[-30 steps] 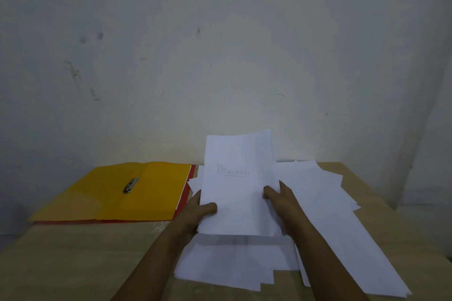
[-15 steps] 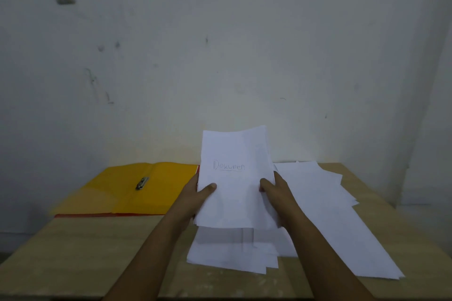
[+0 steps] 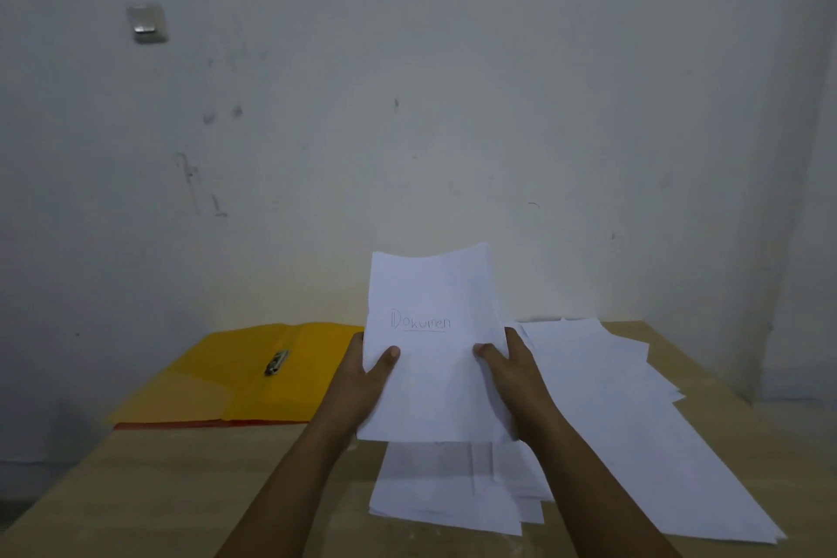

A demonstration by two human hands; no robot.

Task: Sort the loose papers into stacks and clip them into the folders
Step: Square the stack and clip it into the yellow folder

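Note:
I hold a white sheet [image 3: 432, 299] marked "Dokumen" upright above the table. My left hand [image 3: 369, 369] grips its left edge with the thumb on the front. My right hand [image 3: 509, 369] grips its right edge, thumb on the front too. Whether more sheets lie behind the front one I cannot tell. Below and to the right, loose white papers [image 3: 611, 412] lie spread in a messy pile on the table. An open yellow folder [image 3: 235, 376] with a metal clip [image 3: 276, 362] at its spine lies at the left. A red folder edge [image 3: 181, 424] shows beneath it.
The wooden table [image 3: 181, 489] stands against a white wall. A small metal wall fitting [image 3: 147, 24] hangs high at the left. The table's left front corner drops off at the lower left.
The held sheet has risen a little and stands more upright. The camera has tilted up and back, so more of the table front shows.

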